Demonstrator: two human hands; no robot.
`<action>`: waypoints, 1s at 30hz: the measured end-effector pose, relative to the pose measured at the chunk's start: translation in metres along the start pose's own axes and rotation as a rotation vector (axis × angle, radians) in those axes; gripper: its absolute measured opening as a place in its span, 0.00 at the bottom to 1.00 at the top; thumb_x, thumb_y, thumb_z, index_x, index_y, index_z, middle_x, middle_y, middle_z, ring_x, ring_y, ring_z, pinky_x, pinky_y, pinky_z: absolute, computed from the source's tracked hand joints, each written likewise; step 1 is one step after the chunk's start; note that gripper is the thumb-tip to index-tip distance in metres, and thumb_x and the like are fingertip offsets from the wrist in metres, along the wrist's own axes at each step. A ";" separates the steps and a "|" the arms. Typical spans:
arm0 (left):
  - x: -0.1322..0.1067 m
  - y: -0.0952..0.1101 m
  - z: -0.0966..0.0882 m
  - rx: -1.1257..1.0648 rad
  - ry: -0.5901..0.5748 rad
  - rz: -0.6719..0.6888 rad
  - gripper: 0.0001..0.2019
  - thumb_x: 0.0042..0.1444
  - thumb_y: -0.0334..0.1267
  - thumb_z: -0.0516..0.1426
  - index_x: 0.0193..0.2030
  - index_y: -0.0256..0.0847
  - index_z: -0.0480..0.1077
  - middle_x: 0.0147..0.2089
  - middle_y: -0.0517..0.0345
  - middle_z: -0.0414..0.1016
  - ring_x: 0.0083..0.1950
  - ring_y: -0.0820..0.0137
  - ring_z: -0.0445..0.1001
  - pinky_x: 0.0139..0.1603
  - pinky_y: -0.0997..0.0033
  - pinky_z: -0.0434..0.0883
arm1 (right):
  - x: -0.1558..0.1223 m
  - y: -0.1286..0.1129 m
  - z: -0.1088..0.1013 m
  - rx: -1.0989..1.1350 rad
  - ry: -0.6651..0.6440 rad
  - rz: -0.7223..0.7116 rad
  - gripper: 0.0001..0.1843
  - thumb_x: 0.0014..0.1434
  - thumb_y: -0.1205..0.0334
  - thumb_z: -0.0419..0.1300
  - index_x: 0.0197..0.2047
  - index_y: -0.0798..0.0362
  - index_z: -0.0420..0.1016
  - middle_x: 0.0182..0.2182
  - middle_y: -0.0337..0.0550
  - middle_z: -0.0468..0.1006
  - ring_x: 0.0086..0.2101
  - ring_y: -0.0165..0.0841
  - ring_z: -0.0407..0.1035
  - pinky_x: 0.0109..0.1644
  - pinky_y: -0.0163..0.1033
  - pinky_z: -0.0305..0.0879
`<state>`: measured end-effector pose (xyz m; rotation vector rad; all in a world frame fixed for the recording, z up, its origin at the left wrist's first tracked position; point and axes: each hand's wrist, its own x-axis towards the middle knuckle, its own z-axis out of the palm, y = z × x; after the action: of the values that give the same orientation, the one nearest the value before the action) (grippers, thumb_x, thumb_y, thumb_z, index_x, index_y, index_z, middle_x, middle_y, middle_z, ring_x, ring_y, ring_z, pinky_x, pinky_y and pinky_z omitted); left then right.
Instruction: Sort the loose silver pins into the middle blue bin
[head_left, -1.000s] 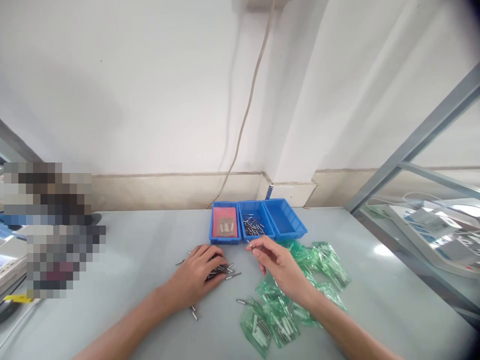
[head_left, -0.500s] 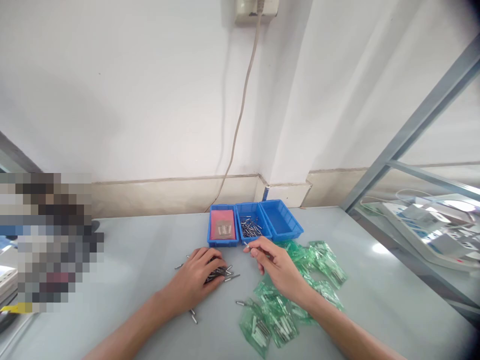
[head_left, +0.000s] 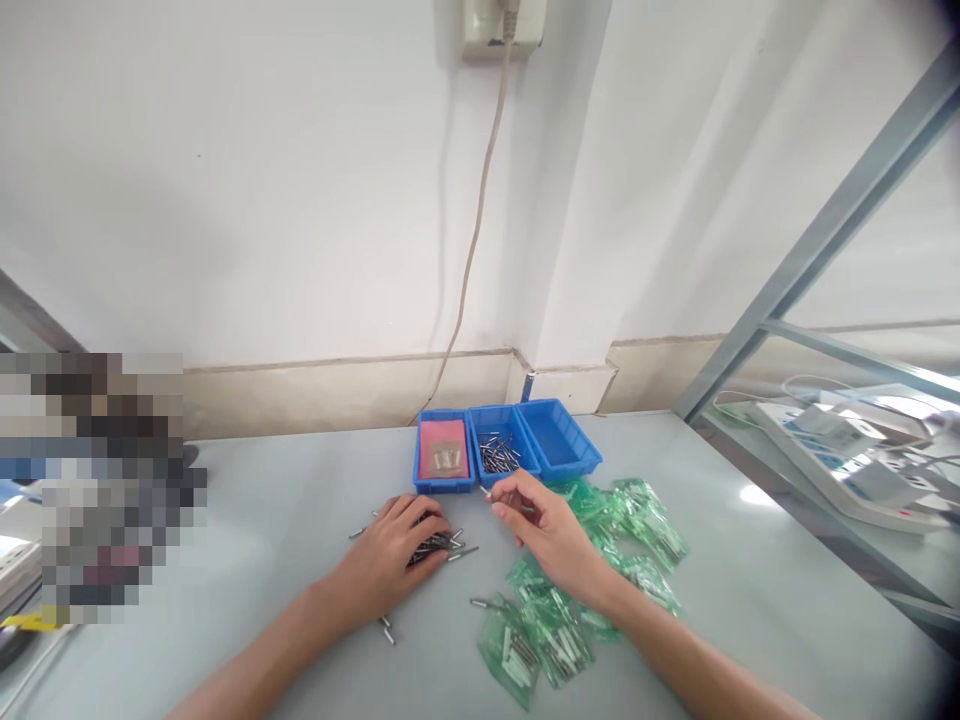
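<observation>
My left hand [head_left: 397, 550] is cupped over a pile of thin metal rods [head_left: 435, 546] on the table, thumb and fingers curled round them. Its palm hides part of the pile. Between the thumb and fingertips of my right hand [head_left: 544, 525] is a small metal rod [head_left: 486, 492], its light end poking out to the left. This hand hovers just in front of the middle blue bin [head_left: 531, 474], where many similar rods [head_left: 499, 454] lie. Green plastic pouches [head_left: 559, 640] with rods and pale pieces inside lie beneath and around my right forearm.
The left blue bin [head_left: 417, 465] holds a pink sheet [head_left: 431, 440] and a small clear packet [head_left: 448, 460]. A third blue bin [head_left: 559, 440] stands at right. Loose rods [head_left: 387, 630] lie near my left wrist. A metal frame [head_left: 810, 245] and power strips [head_left: 855, 450] are at right.
The view has shifted slightly. My right hand still pinches the rod near the middle bin, with its fingers a little differently bent. My left hand stays on the pile.
</observation>
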<state>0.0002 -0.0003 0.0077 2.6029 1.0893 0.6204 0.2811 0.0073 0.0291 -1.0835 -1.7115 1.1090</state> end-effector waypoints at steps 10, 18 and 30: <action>-0.002 -0.001 0.000 -0.015 0.000 0.004 0.08 0.75 0.38 0.58 0.57 0.45 0.74 0.59 0.52 0.74 0.58 0.59 0.72 0.62 0.54 0.72 | -0.005 -0.002 0.001 -0.294 0.118 -0.174 0.08 0.74 0.61 0.59 0.43 0.46 0.79 0.41 0.44 0.73 0.37 0.37 0.70 0.37 0.40 0.67; 0.000 0.000 -0.002 -0.015 -0.009 -0.007 0.08 0.74 0.37 0.59 0.57 0.46 0.74 0.59 0.53 0.75 0.59 0.59 0.73 0.62 0.56 0.72 | -0.003 -0.001 -0.002 -0.177 0.137 -0.104 0.10 0.75 0.51 0.60 0.45 0.46 0.80 0.42 0.44 0.77 0.34 0.36 0.71 0.35 0.41 0.68; 0.001 0.000 -0.002 0.022 -0.025 -0.002 0.08 0.75 0.37 0.58 0.57 0.46 0.74 0.59 0.52 0.74 0.58 0.59 0.72 0.62 0.55 0.71 | 0.006 -0.010 -0.007 0.366 0.144 0.273 0.25 0.67 0.36 0.66 0.37 0.51 0.74 0.26 0.33 0.68 0.22 0.27 0.61 0.26 0.35 0.59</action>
<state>0.0001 0.0005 0.0099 2.6206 1.0961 0.5767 0.2838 0.0119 0.0412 -1.1488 -1.2109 1.4124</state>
